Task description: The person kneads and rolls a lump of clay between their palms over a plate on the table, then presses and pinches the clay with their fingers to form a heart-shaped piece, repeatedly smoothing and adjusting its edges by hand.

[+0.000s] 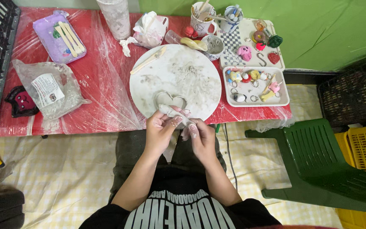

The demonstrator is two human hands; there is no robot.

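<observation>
Both hands, left hand (159,129) and right hand (201,135), pinch a grey clay lump (175,113) at frame center, just below the heart-shaped clay ring (170,100) on the round board (200,76).

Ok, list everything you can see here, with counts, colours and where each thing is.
Round board: one, white, clay-smeared, table centre.
Heart-shaped clay outline: one, grey, board's near edge.
Clay lump: one, grey, between both hands.
Wooden tool: one, beige, board's left rim.
Lilac tray: one, holding wooden sticks, far left.
Plastic bag: one, clear, left.
White trays: two, holding small colourful figures, right.
Cups: two, holding tools, far side.
Chair: one, green, right.
Table cover: red, under plastic film.
Left hand, right hand: fingers pinching the clay.
</observation>
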